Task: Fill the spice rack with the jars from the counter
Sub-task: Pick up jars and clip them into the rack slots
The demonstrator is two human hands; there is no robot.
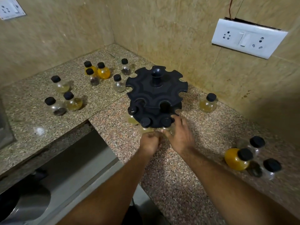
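A black round two-tier spice rack (155, 93) stands on the granite counter (186, 168) in the corner. Three black-capped jars hang in its lower tier's front slots; the upper slots are bare. My left hand (150, 142) curls under the middle jar (145, 125) at the rack's front. My right hand (179, 135) wraps around the right jar (166, 123), fingers touching the lower tier's edge. Several loose round jars (72, 103) with black caps stand on the counter to the left. One jar (208, 103) stands right of the rack.
Three jars (238, 158), one orange and tipped, sit at the right near the counter's edge. A steel sink (53, 181) lies lower left. Tiled walls meet behind the rack. A white socket panel (248, 38) is on the right wall, another socket (10, 8) upper left.
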